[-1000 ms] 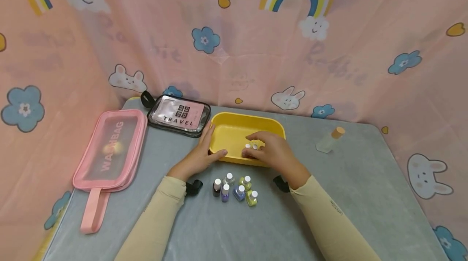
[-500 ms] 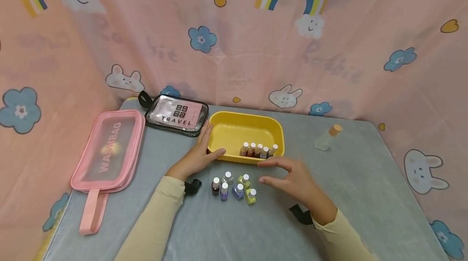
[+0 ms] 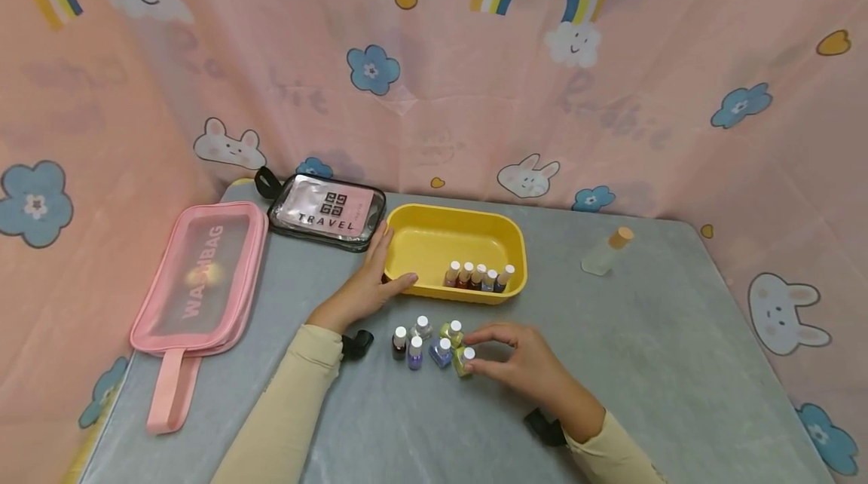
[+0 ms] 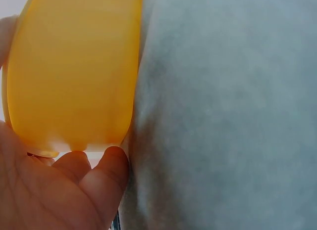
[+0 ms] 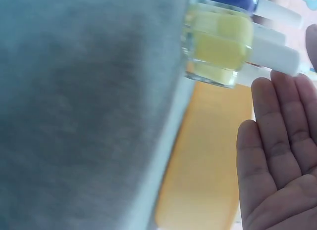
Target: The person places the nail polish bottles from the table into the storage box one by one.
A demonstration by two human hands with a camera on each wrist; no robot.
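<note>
My left hand point(image 3: 359, 289) holds the front left corner of a yellow plastic tray point(image 3: 407, 231), thumb over the rim and fingers along the outer end wall. Several nail polish bottles point(image 3: 478, 278) with white caps stand along the tray's front wall inside. In front of the tray stands a loose group: a dark one point(image 3: 398, 346), a clear one, purple and blue ones, and two yellow-green ones. My right hand point(image 3: 532, 367) is at the nearer yellow-green nail polish bottle point(image 5: 220, 39), thumb and forefinger apart beside its white cap. In the right wrist view the other fingers stretch out straight.
A pink wash bag point(image 3: 203, 280) with a strap lies at the left. Behind it is a clear black-edged travel pouch point(image 3: 328, 209), close to the tray's left end. A frosted bottle with a wooden-look cap point(image 3: 606, 252) lies at the back right. A printed pink curtain point(image 3: 434, 77) hangs behind the table.
My right hand has come out of the tray, leaving nail polish bottles standing there, and moved toward me to the yellow-green bottles. The left hand stays on the tray's corner.
</note>
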